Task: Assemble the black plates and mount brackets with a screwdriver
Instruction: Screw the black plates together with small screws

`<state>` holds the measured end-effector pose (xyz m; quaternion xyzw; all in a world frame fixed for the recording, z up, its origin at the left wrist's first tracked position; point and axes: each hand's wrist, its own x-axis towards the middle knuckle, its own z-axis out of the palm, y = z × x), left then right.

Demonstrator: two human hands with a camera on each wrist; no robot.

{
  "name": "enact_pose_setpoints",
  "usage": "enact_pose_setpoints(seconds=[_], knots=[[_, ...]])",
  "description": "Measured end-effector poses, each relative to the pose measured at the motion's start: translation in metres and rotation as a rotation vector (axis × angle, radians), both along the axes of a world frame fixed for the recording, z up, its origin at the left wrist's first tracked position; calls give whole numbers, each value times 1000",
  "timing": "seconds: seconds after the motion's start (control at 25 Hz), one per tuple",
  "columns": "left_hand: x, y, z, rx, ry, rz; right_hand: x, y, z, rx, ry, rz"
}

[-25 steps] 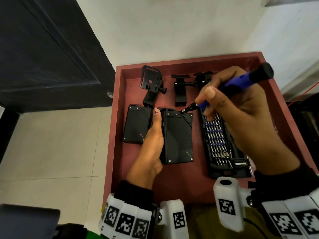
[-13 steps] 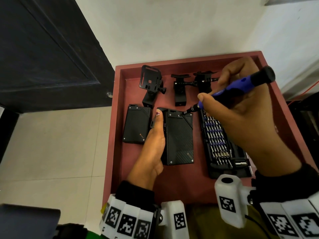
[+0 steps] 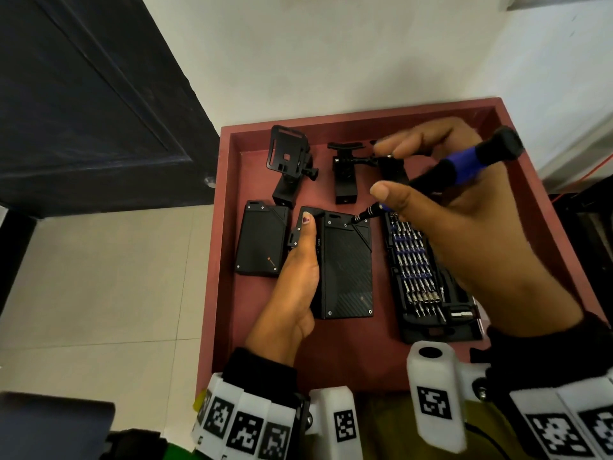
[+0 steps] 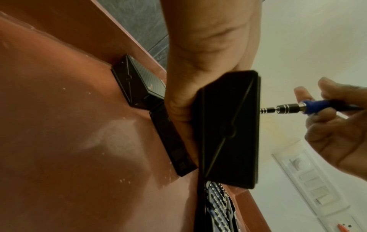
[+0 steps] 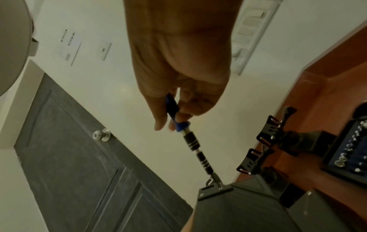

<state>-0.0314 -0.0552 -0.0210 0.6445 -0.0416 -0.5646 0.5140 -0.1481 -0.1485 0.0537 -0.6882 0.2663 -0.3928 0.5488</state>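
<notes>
Your right hand [image 3: 464,234] pinched the screwdriver [image 3: 464,167]; your left hand [image 3: 295,280] gripped the black plate [image 3: 348,270].
It lay in a red tray [image 3: 365,356] beside a dark door [image 3: 83,104], white wall [image 3: 331,51] behind.

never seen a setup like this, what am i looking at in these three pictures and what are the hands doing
No machine here: a person works bare-handed, wearing three cameras. The head view looks down from the forehead; the other two look along each wrist toward the fingers.

A red tray holds two black plates, black mount brackets and an open screwdriver bit set.

The left hand grips the larger black plate by its edge, steadying it. The right hand pinches a blue and black screwdriver, its tip set on a screw near the plate's top edge. The smaller plate lies untouched alongside.
</notes>
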Motion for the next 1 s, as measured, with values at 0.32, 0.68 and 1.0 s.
enact_pose_setpoints(seconds=[0.32,0.68,1.0], knots=[[1,0,-1,10,4,53,-19,-10,10,69,213,197],[1,-2,-2,14,5,39,-3,5,-6,-97,251,-335],[-2,-1,2,15,-3,6,1,-1,-9,5,-80,-26]])
